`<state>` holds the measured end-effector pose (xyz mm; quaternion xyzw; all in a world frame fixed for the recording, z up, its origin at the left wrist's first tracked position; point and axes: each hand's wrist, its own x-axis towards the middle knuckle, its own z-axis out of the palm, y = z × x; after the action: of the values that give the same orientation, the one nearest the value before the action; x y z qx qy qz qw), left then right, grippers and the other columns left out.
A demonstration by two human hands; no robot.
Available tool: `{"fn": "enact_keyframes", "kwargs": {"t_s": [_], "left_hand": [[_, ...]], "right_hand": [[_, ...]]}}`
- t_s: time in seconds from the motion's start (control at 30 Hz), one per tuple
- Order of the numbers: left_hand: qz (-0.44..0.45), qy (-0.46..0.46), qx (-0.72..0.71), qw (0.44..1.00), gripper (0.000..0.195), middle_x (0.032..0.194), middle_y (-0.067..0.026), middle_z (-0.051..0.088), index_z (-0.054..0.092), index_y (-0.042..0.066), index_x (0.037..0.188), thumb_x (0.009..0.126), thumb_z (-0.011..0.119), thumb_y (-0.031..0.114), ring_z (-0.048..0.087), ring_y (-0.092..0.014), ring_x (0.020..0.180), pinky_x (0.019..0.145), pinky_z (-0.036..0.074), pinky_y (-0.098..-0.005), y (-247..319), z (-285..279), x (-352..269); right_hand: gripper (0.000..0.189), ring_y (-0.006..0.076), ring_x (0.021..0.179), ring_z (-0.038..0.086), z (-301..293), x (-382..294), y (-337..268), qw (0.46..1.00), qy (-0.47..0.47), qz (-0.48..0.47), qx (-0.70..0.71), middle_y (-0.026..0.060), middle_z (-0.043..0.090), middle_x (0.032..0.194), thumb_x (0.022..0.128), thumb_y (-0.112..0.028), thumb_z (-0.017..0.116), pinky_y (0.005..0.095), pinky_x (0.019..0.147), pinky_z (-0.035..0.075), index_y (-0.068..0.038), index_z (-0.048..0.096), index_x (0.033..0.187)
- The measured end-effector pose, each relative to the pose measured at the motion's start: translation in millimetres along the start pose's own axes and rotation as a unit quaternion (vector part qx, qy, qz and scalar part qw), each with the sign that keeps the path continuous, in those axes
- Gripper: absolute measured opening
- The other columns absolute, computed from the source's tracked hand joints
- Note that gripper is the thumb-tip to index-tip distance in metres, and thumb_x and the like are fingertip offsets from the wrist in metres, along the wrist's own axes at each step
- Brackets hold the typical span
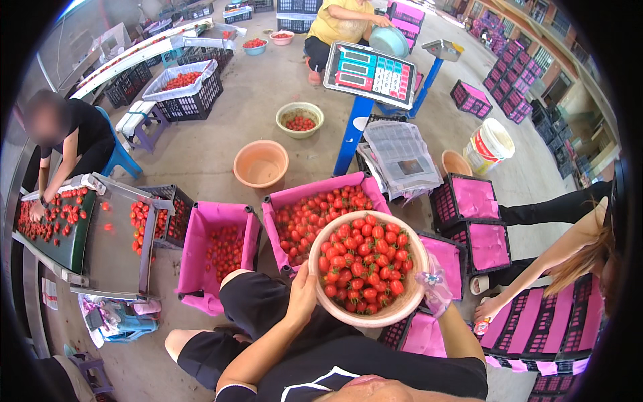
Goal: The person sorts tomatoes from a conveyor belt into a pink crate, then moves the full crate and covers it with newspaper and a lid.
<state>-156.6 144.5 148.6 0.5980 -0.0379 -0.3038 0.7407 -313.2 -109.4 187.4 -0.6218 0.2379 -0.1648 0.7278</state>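
Observation:
Between my two hands is a round peach-coloured plastic basin [325, 307], heaped with red cherry tomatoes [366, 261], some with green stems. My bare left hand [303, 291] grips its left rim. On the right rim is my right hand [436, 286], covered by a thin translucent glove with a flower pattern. The basin is over my lap and overlaps the near corner of a pink-lined crate [377, 193] full of tomatoes. Left of that crate is another pink-lined crate [196, 241], partly filled with tomatoes.
A digital scale [371, 73] on a blue post stands ahead, newspapers [402, 151] beside it. An orange basin [261, 163] and a pale green basin [300, 120] sit on the floor. A sorting conveyor [90, 216] is at left with a seated person. Another person bends over stacked crates [542, 321] at right.

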Motion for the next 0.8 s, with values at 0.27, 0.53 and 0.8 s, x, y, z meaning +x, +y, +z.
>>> {"fn": "enact_keyframes", "kwargs": {"t_s": [0.27, 0.53, 0.8], "left_hand": [[-0.032, -0.026, -0.06, 0.997, 0.038, 0.112, -0.0092, 0.058, 0.044, -0.002, 0.127, 0.091, 0.036, 0.005, 0.059, -0.015, 0.093, 0.078, 0.049, -0.0252, 1, -7, 4], [-0.067, 0.004, -0.081, 0.994, 0.035, 0.111, -0.0098, 0.059, 0.048, -0.006, 0.122, 0.089, 0.038, 0.003, 0.054, -0.015, 0.101, 0.089, 0.041, -0.0269, -17, -19, 16], [-0.009, -0.007, -0.05, 0.999, 0.034, 0.111, -0.0102, 0.058, 0.048, -0.005, 0.122, 0.09, 0.039, 0.004, 0.053, -0.016, 0.102, 0.09, 0.041, -0.0278, -30, -21, 20]], "right_hand": [[0.062, 0.0187, 0.112, 0.05, -7, 9, -9, 0.998, -0.028, 0.05, -0.031, 0.0108, 0.051, 0.125, 0.076, -0.006, 0.068, 0.0312, 0.098, 0.04, 0.001, 0.041, 0.131], [0.056, 0.0158, 0.105, 0.055, -20, 35, 24, 0.995, -0.075, 0.063, 0.0, 0.0083, 0.056, 0.118, 0.076, -0.003, 0.069, 0.0272, 0.087, 0.047, 0.001, 0.045, 0.127], [0.064, 0.0179, 0.108, 0.054, -5, 29, 22, 0.999, -0.03, 0.032, 0.003, 0.0104, 0.054, 0.121, 0.074, -0.002, 0.069, 0.0303, 0.092, 0.045, 0.002, 0.04, 0.131]]}}
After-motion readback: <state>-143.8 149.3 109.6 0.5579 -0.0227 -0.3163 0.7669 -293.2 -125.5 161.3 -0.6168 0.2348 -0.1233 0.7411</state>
